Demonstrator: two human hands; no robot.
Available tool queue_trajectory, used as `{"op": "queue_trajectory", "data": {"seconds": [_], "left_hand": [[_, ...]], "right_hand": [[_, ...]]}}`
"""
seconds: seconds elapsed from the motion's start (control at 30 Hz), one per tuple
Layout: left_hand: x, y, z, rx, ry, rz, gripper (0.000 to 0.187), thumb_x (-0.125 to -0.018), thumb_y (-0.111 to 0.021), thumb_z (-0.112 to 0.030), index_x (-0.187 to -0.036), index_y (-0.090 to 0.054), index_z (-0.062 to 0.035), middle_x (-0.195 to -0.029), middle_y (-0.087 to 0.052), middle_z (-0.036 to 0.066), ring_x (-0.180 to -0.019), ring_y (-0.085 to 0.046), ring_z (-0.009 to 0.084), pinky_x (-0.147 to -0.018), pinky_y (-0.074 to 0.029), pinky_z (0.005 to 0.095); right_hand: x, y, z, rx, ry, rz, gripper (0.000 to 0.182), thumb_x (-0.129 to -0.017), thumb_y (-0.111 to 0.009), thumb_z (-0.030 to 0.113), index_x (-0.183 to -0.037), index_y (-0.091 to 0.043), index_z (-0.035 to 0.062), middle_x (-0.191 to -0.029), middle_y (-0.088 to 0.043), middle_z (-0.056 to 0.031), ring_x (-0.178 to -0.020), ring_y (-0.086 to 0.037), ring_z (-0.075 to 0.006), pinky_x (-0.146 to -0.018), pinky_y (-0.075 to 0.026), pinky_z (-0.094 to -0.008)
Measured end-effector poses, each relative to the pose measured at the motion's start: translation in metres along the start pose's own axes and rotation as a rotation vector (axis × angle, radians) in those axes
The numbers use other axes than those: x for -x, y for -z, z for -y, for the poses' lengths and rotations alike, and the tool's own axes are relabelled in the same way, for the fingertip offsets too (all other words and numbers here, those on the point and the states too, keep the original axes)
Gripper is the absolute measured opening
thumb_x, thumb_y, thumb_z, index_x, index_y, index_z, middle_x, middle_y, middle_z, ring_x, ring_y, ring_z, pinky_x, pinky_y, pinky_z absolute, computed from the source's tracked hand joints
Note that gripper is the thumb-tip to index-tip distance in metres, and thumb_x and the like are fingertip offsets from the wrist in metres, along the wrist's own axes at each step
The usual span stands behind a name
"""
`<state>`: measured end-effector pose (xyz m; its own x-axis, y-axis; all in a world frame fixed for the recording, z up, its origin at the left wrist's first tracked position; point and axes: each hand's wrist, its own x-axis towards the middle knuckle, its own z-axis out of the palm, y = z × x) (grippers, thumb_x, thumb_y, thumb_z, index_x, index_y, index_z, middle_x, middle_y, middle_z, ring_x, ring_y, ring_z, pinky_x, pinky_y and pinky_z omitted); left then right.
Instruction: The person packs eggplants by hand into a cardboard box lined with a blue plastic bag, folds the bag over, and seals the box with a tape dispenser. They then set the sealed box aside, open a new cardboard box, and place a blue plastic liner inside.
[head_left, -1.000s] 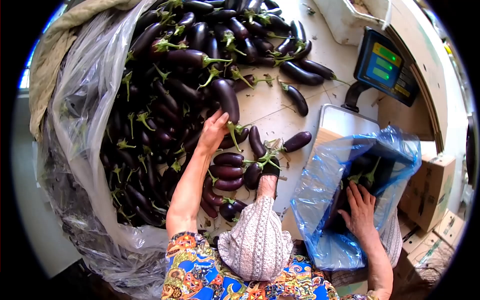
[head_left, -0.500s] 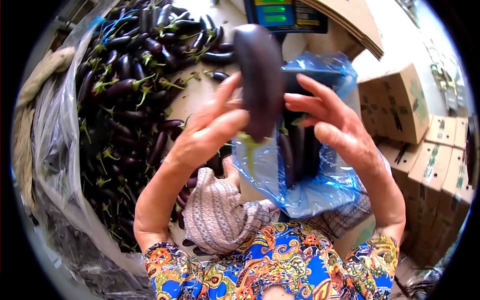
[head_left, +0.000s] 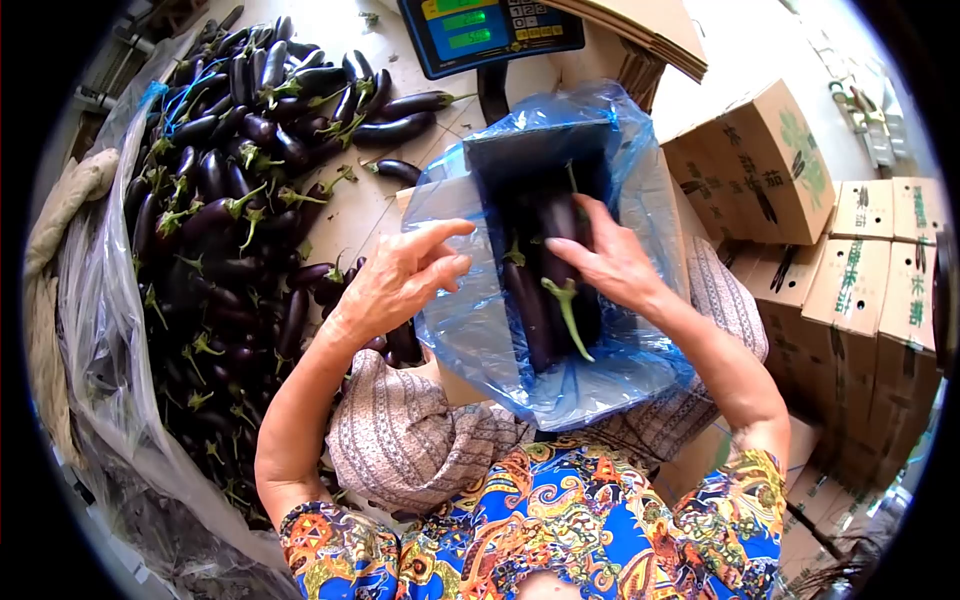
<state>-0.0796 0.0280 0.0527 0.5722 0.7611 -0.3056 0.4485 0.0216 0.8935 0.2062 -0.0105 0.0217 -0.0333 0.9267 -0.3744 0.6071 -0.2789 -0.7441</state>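
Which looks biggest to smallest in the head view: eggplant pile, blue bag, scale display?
1. Eggplant pile
2. Blue bag, though it sits nearer the camera, so this is unsure
3. Scale display, partly cut off

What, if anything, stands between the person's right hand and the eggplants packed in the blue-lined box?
Nothing visible does. The right hand reaches through the open top of the blue plastic liner and its fingers rest directly on the eggplants in the box. The liner is folded outward around the box rim, not over the eggplants. The left hand hovers empty beside the liner's edge.
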Motion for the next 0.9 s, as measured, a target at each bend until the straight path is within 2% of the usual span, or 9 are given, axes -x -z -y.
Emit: {"op": "queue_trajectory", "data": {"seconds": [0.1,0.2,0.4,0.5,0.57,0.6,0.7,0.77,0.9], "left_hand": [[-0.001,-0.006,0.007,0.041,0.044,0.010,0.042,-0.097,-0.063,-0.024,-0.132,-0.058,-0.0017,-0.094,-0.072,0.009,-0.080,-0.068,0.0130,-0.070,-0.054,0.0274],[-0.002,-0.009,0.011,0.074,0.047,-0.012,0.043,-0.096,-0.064,-0.025,-0.131,-0.058,-0.0004,-0.094,-0.072,0.010,-0.080,-0.068,0.0139,-0.069,-0.054,0.0273],[-0.007,-0.012,0.025,0.080,0.014,-0.091,0.036,-0.095,-0.063,-0.018,-0.126,-0.061,-0.0001,-0.090,-0.072,0.011,-0.076,-0.067,0.0136,-0.069,-0.054,0.0281],[-0.011,-0.017,0.029,0.023,-0.053,-0.248,0.033,-0.093,-0.065,-0.012,-0.124,-0.063,-0.0012,-0.089,-0.070,0.009,-0.076,-0.065,0.0131,-0.068,-0.053,0.0274],[-0.012,-0.016,0.029,0.026,-0.086,-0.370,0.035,-0.093,-0.066,-0.012,-0.126,-0.062,-0.0018,-0.093,-0.069,0.007,-0.080,-0.064,0.0118,-0.068,-0.053,0.0257],[-0.016,-0.014,0.013,-0.039,-0.123,-0.524,0.035,-0.092,-0.067,-0.008,-0.126,-0.062,-0.0033,-0.091,-0.065,0.004,-0.083,-0.063,0.0104,-0.069,-0.052,0.0247],[-0.030,0.005,-0.006,-0.247,-0.186,-0.703,0.043,-0.090,-0.070,-0.014,-0.131,-0.060,-0.0060,-0.106,-0.065,0.009,-0.094,-0.065,0.0164,-0.073,-0.054,0.0261],[-0.041,0.014,-0.012,-0.339,-0.154,-0.686,0.053,-0.088,-0.073,-0.029,-0.134,-0.058,-0.0076,-0.122,-0.060,0.013,-0.110,-0.062,0.0229,-0.082,-0.055,0.0335],[-0.058,0.018,-0.016,-0.344,-0.100,-0.575,0.066,-0.086,-0.071,-0.046,-0.137,-0.055,-0.0072,-0.127,-0.059,0.015,-0.116,-0.059,0.0246,-0.088,-0.053,0.0390]], "right_hand": [[-0.027,-0.038,-0.020,0.228,0.256,-0.136,0.079,-0.084,-0.073,0.034,-0.142,-0.035,-0.0036,-0.109,-0.062,-0.0328,-0.101,-0.062,-0.0448,-0.090,-0.050,-0.0461],[-0.023,-0.053,-0.009,0.372,0.275,-0.149,0.082,-0.083,-0.075,0.029,-0.146,-0.033,-0.0018,-0.105,-0.056,-0.0306,-0.099,-0.056,-0.0467,-0.089,-0.048,-0.0489],[-0.012,-0.041,-0.019,0.277,0.326,-0.053,0.087,-0.082,-0.074,0.016,-0.150,-0.024,-0.0020,-0.108,-0.056,-0.0326,-0.101,-0.056,-0.0469,-0.091,-0.047,-0.0494],[-0.013,-0.044,-0.017,0.256,0.259,-0.013,0.086,-0.081,-0.073,0.014,-0.150,-0.024,-0.0020,-0.109,-0.056,-0.0329,-0.103,-0.056,-0.0477,-0.093,-0.046,-0.0492],[-0.013,-0.043,-0.023,0.229,0.231,-0.009,0.084,-0.083,-0.073,0.017,-0.151,-0.026,0.0018,-0.123,-0.054,-0.0326,-0.111,-0.054,-0.0483,-0.097,-0.045,-0.0472],[-0.012,-0.043,-0.026,0.219,0.237,-0.006,0.084,-0.083,-0.073,0.017,-0.151,-0.026,0.0020,-0.124,-0.055,-0.0321,-0.111,-0.054,-0.0478,-0.097,-0.045,-0.0470],[-0.010,-0.043,-0.023,0.252,0.267,-0.047,0.081,-0.083,-0.074,0.021,-0.149,-0.031,0.0022,-0.121,-0.057,-0.0295,-0.111,-0.055,-0.0461,-0.097,-0.045,-0.0471],[-0.006,-0.037,-0.022,0.342,0.349,-0.157,0.075,-0.084,-0.074,0.022,-0.145,-0.037,0.0016,-0.118,-0.058,-0.0277,-0.107,-0.058,-0.0449,-0.095,-0.047,-0.0468],[0.005,-0.002,-0.003,0.259,0.442,-0.245,0.048,-0.087,-0.071,0.021,-0.127,-0.055,-0.0020,-0.114,-0.061,-0.0240,-0.099,-0.063,-0.0424,-0.085,-0.053,-0.0455]]}}
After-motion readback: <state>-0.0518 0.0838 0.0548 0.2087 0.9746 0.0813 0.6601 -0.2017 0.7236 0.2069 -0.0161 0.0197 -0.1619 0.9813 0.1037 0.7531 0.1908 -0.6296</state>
